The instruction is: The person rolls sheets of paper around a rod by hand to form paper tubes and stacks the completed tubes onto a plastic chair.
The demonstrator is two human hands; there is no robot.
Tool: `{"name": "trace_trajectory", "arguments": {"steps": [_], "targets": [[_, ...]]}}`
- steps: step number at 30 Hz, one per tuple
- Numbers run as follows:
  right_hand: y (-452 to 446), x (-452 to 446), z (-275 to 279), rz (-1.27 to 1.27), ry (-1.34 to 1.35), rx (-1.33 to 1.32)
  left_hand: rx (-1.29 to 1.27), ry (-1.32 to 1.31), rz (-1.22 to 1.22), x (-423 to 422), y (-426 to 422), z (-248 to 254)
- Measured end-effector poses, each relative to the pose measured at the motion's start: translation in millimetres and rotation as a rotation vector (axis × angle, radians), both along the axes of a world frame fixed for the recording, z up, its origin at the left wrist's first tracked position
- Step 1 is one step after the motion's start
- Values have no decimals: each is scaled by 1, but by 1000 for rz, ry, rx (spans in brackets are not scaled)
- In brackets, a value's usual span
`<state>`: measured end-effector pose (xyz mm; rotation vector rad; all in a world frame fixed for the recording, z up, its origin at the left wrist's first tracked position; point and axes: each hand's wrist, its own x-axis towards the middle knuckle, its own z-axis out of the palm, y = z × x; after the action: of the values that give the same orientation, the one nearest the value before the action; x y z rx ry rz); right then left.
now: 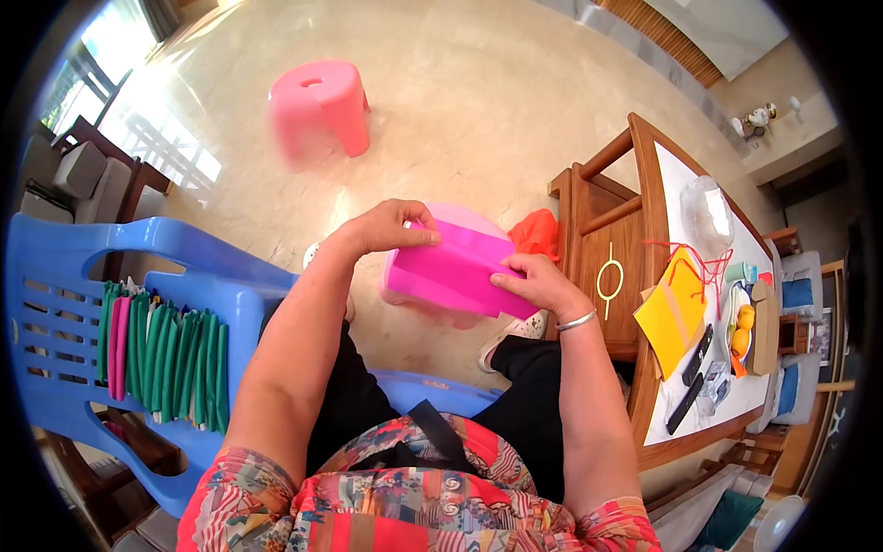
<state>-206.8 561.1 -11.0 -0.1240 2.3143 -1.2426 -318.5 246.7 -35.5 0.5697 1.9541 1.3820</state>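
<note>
A magenta sheet (460, 267) is stretched between my two hands, over a pale pink stool (405, 291). My left hand (395, 228) pinches its upper left part between thumb and fingers. Near the sheet's right end, my right hand (543, 283) grips it with the thumb on top. The fingers beneath the sheet are partly hidden. A silver bracelet (577, 320) circles my right wrist.
Rolled green and magenta pieces (166, 354) stand in a row on a blue plastic chair (198, 241) at left. A pink stool (322, 101) is ahead. Right, a wooden table (655, 216) bears a yellow packet (670, 313), remotes (685, 403) and fruit. A red bag (536, 234) lies beside it.
</note>
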Motion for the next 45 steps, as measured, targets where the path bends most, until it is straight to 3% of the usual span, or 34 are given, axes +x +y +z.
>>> {"name": "trace_trajectory", "arguments": {"steps": [4, 13, 19, 22, 31, 34, 40, 43, 45], "targets": [[1, 11, -23, -159, -90, -361, 8, 28, -59, 1, 2, 2], [4, 1, -31, -131, -45, -289, -25, -43, 24, -6, 7, 14], [11, -4, -31, -182, 57, -311, 211, -160, 76, -12, 6, 6], [12, -1, -26, -214, -156, -461, 190, -153, 95, -14, 7, 5], [-11, 3, -21, -124, -30, -251, -74, -129, 174, 0, 22, 19], [-19, 3, -35, -38, 308, -9, -133, -119, 135, -1, 26, 5], [-36, 5, -31, 45, 568, 211, -257, -119, 185, -3, 29, 5], [-39, 4, -37, -16, 550, 88, -72, -163, 262, -4, 30, -3], [-39, 3, -37, -109, 244, -135, 46, -193, 234, -5, 29, -3]]}}
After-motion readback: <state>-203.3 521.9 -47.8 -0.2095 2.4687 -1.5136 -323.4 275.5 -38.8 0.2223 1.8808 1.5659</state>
